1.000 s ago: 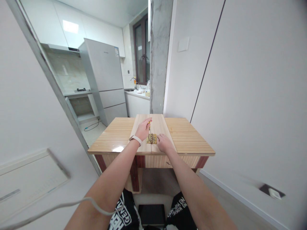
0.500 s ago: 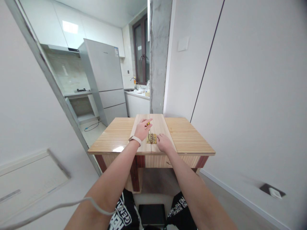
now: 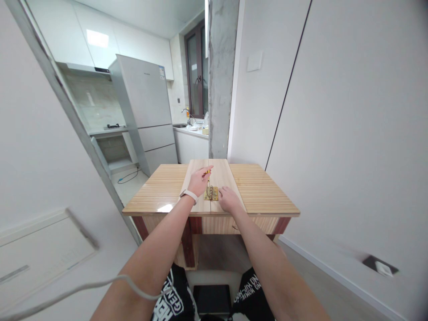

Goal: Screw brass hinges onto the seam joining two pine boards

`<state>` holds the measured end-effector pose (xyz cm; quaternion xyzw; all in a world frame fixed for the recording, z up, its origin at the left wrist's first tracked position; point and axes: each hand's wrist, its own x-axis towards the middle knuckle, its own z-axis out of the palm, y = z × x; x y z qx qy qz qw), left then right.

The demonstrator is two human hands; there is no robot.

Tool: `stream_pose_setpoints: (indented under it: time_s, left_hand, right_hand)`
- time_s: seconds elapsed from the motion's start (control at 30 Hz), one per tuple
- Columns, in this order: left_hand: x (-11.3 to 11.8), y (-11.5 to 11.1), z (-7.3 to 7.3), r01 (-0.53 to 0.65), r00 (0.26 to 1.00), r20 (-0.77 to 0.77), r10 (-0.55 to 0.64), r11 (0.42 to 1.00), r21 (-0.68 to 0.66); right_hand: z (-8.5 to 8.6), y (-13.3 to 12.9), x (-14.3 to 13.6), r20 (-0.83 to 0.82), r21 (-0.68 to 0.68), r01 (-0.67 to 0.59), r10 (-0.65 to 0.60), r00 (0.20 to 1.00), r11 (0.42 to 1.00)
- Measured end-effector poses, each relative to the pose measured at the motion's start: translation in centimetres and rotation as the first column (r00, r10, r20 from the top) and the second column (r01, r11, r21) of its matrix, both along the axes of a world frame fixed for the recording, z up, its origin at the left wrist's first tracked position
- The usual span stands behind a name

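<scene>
A brass-coloured hinge (image 3: 215, 193) lies across the seam between two pale wooden boards (image 3: 220, 171) on the table. My left hand (image 3: 199, 180), with a pale watch band at the wrist, grips a small screwdriver with a yellow handle (image 3: 207, 171). Its thin shaft points down to the left part of the hinge; the tip is too small to make out. At the hinge's right edge rests my right hand (image 3: 229, 199), its fingers curled. Whether anything is under those fingertips is hidden.
The striped wooden table (image 3: 267, 189) extends to both sides, with a drawer front below its near edge. A pale cable (image 3: 93, 284) crosses my left forearm. Beyond the table stand a grey fridge (image 3: 147, 93) and a concrete pillar (image 3: 222, 80).
The screwdriver handle has turned and tilted slightly in my left hand, and those fingers have shifted a little. My right hand has stayed in place beside the hinge.
</scene>
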<state>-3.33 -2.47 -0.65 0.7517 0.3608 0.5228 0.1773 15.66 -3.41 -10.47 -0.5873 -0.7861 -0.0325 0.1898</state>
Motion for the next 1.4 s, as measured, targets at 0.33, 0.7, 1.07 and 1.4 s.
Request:
stream_pose_setpoints:
  time_s: [0.33,0.7,1.07,1.4]
  left_hand:
    - [-0.1,-0.5,0.6,-0.013,0.998,-0.064,0.019,0.996,0.091]
    - [-0.2,-0.3,0.2,-0.078,0.996,0.033,0.077,0.997,0.023]
    - [0.0,0.3,0.2,0.040,0.999,0.012,-0.040,0.999,0.012]
    - [-0.3,0.2,0.4,-0.057,0.996,0.072,0.059,0.998,-0.039]
  right_hand:
    - [0.0,0.1,0.0,0.008,0.019,0.004,-0.004,1.000,1.000]
    - [0.2,-0.2,-0.1,-0.002,0.025,0.006,-0.006,1.000,1.000]
    - [0.2,0.0,0.1,-0.003,0.018,-0.005,0.005,1.000,1.000]
    - [0.0,-0.1,0.1,0.004,0.020,0.010,-0.010,1.000,1.000]
